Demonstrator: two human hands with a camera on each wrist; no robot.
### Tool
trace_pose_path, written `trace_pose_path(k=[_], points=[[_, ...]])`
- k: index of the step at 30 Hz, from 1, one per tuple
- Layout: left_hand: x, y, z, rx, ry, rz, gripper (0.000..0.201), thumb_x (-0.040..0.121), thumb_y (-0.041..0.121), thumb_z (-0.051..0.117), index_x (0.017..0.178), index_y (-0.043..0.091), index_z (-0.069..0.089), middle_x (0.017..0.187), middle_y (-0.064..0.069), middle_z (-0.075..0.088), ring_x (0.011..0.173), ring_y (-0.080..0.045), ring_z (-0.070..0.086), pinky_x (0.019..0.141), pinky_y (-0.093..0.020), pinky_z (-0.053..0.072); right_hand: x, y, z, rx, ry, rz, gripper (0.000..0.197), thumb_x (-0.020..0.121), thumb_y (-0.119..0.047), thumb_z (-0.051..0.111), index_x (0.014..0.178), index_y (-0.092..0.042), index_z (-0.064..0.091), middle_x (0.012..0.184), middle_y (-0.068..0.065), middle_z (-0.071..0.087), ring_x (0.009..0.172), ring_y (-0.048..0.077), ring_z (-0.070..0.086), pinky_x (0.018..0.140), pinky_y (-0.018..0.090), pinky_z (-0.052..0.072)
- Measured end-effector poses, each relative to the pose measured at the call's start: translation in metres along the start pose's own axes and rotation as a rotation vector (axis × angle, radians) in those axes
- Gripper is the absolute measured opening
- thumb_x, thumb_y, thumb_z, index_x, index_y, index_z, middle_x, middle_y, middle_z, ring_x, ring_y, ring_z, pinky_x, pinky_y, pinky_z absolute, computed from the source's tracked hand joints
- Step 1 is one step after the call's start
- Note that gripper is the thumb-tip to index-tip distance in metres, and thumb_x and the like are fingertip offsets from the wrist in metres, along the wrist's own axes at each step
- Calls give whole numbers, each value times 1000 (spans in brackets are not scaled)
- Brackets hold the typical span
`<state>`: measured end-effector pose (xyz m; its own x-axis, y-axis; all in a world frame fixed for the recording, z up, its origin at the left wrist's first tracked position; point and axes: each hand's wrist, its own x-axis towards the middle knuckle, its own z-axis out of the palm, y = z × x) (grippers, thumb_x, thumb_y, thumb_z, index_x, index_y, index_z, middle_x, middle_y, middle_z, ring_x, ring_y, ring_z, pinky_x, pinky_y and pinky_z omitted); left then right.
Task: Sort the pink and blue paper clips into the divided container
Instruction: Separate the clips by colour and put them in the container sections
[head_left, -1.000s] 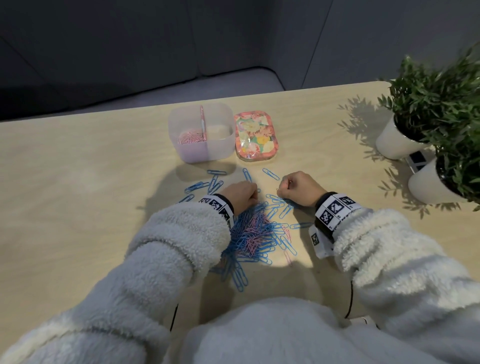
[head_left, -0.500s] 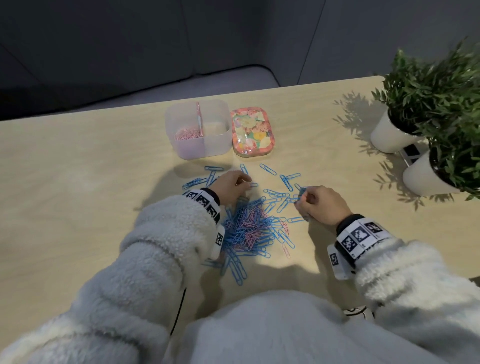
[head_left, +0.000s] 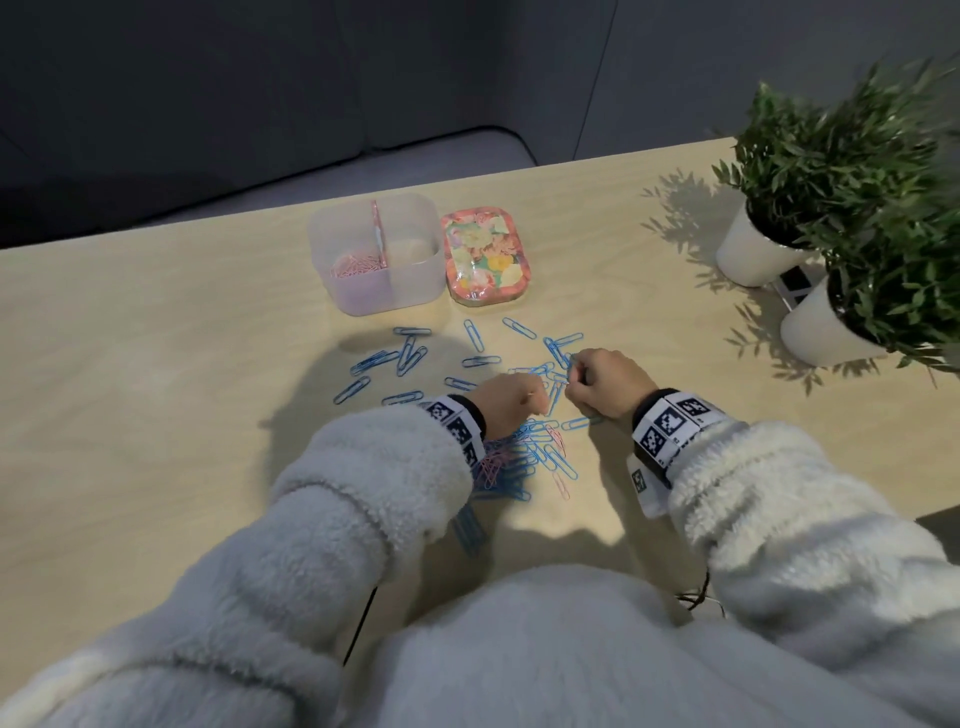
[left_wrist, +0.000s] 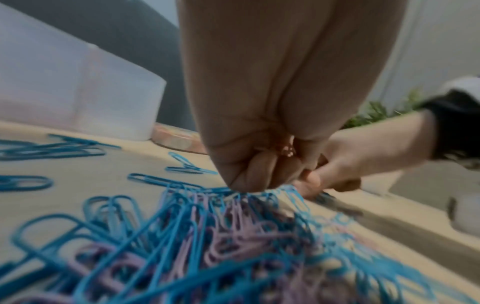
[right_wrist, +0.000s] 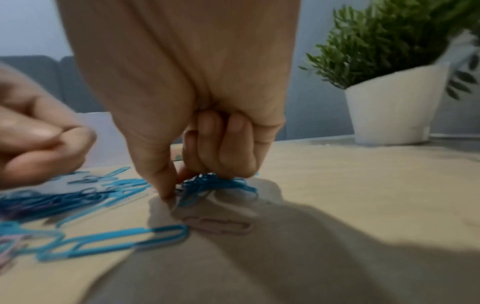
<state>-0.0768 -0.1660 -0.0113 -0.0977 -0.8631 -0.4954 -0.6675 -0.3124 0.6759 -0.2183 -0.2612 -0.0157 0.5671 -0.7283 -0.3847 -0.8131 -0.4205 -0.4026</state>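
A mixed pile of pink and blue paper clips (head_left: 524, 452) lies in front of me, with loose blue clips (head_left: 410, 356) scattered beyond it. The translucent divided container (head_left: 410, 286) stands further back; pink clips (head_left: 356, 266) fill its left compartment. My left hand (head_left: 540, 402) is curled at the pile's far edge, its fingertips (left_wrist: 249, 183) down on the clips and something pink tucked in the palm. Beside it, my right hand (right_wrist: 179, 185) grips a bunch of blue clips (right_wrist: 218, 183) against the table. A single pink clip (right_wrist: 221, 226) lies just in front of that hand.
A floral tin lid (head_left: 485, 262) lies right of the container. Two potted plants in white pots (head_left: 748, 257) (head_left: 826, 330) stand at the table's right end. The table's far edge runs just behind the container.
My left hand came back from the loose blue clips to the far edge of the pile. The right hand shifted left, so both hands are close together again.
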Motion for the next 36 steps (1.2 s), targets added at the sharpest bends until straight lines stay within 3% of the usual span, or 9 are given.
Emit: trace_pose_path(k=[4, 6, 13, 16, 20, 23, 25, 31, 36], points=[[-4, -2, 10, 286, -5, -6, 20, 90, 9, 40, 98, 8, 58, 109, -16, 63, 102, -33, 58, 89, -41, 46, 7, 3, -8, 285, 1, 19, 26, 77, -10, 64, 57, -21, 50, 50, -8, 55, 46, 1, 53, 58, 25, 41], [-8, -5, 7, 352, 12, -23, 21, 91, 8, 38, 101, 5, 56, 110, -18, 61, 101, -33, 58, 89, -42, 46, 5, 3, -15, 437, 51, 38, 33, 81, -3, 61, 57, -20, 47, 52, -4, 48, 37, -5, 46, 49, 14, 37], [-6, 5, 7, 270, 40, 41, 27, 85, -9, 36, 104, 0, 54, 110, -21, 58, 99, -36, 58, 84, -46, 48, -13, 20, -17, 829, 91, 210, 18, 87, 6, 43, 89, -4, 57, 59, 9, 47, 30, 2, 42, 31, 14, 29], [-4, 15, 15, 276, 43, 66, 20, 94, 13, 43, 106, 3, 55, 111, -19, 59, 97, -30, 56, 85, -39, 44, -19, 20, -16, 979, 112, 332, 27, 85, 2, 36, 65, -9, 52, 53, 8, 42, 31, 11, 39, 32, 9, 24], [0, 15, 22, 336, 0, 68, 23, 91, 23, 53, 106, 6, 54, 108, -15, 60, 97, -28, 54, 85, -35, 40, -29, 27, -13, 626, 44, 228, 30, 84, -8, 54, 56, -15, 46, 41, -4, 49, 37, 12, 43, 41, 15, 35], [0, 12, 22, 378, -14, 81, 19, 91, 20, 53, 103, 7, 55, 110, -14, 61, 101, -30, 55, 83, -36, 41, -28, 36, -7, 115, -31, 144, 18, 73, -11, 67, 69, -22, 54, 79, 3, 61, 76, 23, 57, 73, 30, 44], [-2, 10, 22, 384, -6, 84, 18, 92, 17, 50, 102, 4, 56, 109, -17, 61, 100, -32, 56, 84, -37, 42, -27, 36, -4, -17, -50, 131, 17, 72, -13, 68, 71, -24, 55, 90, 7, 65, 88, 28, 60, 78, 32, 46], [-19, 4, 9, 301, 30, 110, 21, 93, 25, 40, 84, 7, 47, 96, -20, 61, 86, -35, 56, 77, -40, 43, -26, 33, -6, -69, -142, 101, 9, 81, -16, 61, 75, -15, 56, 80, 7, 60, 77, 24, 53, 69, 26, 38], [-46, -13, -33, 166, 236, 8, 20, 93, 32, 48, 84, 15, 44, 62, 5, 43, 60, -17, 41, 62, -29, 31, -12, 1, -26, 239, -88, -7, 35, 84, -6, 59, 56, -17, 41, 54, -3, 43, 49, 5, 40, 47, 15, 31]])
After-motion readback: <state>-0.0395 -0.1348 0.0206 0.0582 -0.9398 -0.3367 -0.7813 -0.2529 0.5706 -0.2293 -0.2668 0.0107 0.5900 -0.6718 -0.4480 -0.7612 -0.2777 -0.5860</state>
